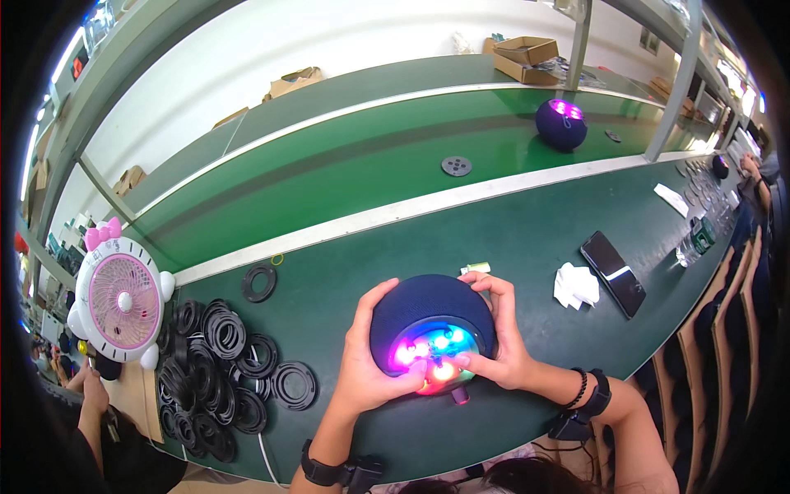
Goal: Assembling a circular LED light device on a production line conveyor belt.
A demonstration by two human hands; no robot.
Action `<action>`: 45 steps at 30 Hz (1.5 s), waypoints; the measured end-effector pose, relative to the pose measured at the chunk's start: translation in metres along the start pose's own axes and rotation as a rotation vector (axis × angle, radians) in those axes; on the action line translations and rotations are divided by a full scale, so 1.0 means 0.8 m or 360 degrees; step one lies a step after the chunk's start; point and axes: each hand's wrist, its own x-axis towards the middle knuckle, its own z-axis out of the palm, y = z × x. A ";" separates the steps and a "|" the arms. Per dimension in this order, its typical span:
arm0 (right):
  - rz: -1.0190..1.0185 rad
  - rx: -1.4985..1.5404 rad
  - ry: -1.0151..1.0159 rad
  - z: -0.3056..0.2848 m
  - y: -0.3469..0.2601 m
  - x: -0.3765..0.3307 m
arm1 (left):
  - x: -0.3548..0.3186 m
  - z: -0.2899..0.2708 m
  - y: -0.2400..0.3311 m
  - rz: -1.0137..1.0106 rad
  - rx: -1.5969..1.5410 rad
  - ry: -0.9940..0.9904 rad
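Note:
A round, dark blue fabric-covered speaker [428,298] sits at the near middle of the green table, tilted so its lit face points toward me. That face glows pink, white, blue and green. My left hand [369,362] is closed around the speaker's left side, its thumb on the lit face. On the other side my right hand [504,342] grips it, fingers over the top right and thumb on the lit face. A short strap loop [460,396] hangs below the lit face. Just behind the speaker lies a small green-and-white item [476,268].
Black plastic rings [218,362] heap at left beside a pink-and-white fan [123,300]. On the right lie crumpled tissue [576,286], a phone [614,273] and a bottle [695,241]. Another lit speaker [561,128] and a black disc [457,166] rest on the green strip. Other people's hands show at both edges.

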 end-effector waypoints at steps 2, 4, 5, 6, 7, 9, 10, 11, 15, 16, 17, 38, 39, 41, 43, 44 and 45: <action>-0.0001 -0.0025 -0.0002 -0.001 0.001 0.000 | 0.000 -0.001 0.002 -0.0022 0.0089 0.0014; -0.0024 -0.0047 0.0004 -0.001 0.000 0.001 | -0.001 -0.002 0.000 -0.0021 0.0102 0.0030; -0.0027 -0.0047 0.0004 -0.001 -0.001 0.001 | 0.000 -0.002 -0.001 -0.0019 0.0114 0.0047; -0.0023 -0.0048 0.0013 -0.001 -0.003 0.000 | 0.000 -0.003 -0.002 -0.0017 0.0115 0.0046; -0.0018 -0.0049 0.0023 -0.001 -0.005 0.000 | 0.000 -0.004 -0.004 0.0034 0.0189 0.0066; -0.0015 -0.0031 0.0028 0.000 -0.004 0.000 | 0.001 -0.004 -0.002 0.0088 0.0262 0.0085; -0.0009 -0.0012 0.0033 0.000 -0.004 0.000 | 0.000 -0.004 0.001 0.0062 0.0235 0.0052; -0.0011 -0.0013 0.0035 0.000 -0.005 0.000 | 0.000 -0.003 0.003 0.0036 0.0207 0.0018; 0.0013 0.0063 0.0043 0.000 -0.006 0.000 | 0.000 -0.004 0.004 0.0045 0.0252 -0.0007; 0.0018 0.0082 0.0042 0.000 -0.007 0.000 | 0.000 -0.004 0.005 0.0038 0.0254 -0.0001; 0.0019 0.0082 0.0043 0.000 -0.007 0.000 | 0.000 -0.004 0.006 0.0031 0.0256 0.0006; -0.0279 -0.0291 -0.0012 -0.006 -0.016 0.005 | 0.002 0.000 0.014 0.0130 0.0399 0.0030; -0.0285 -0.0291 -0.0012 -0.005 -0.016 0.005 | 0.002 0.001 0.013 0.0128 0.0400 0.0030; -0.0292 -0.0294 -0.0010 -0.006 -0.016 0.006 | 0.003 0.001 0.011 0.0147 0.0366 0.0085; -0.0304 -0.0315 -0.0013 -0.007 -0.017 0.007 | 0.003 0.002 0.014 0.0142 0.0384 0.0068; -0.0303 -0.0314 -0.0013 -0.007 -0.018 0.007 | 0.004 0.002 0.015 0.0137 0.0404 0.0050; -0.0297 -0.0311 -0.0009 -0.006 -0.018 0.008 | 0.004 0.002 0.014 0.0136 0.0404 0.0050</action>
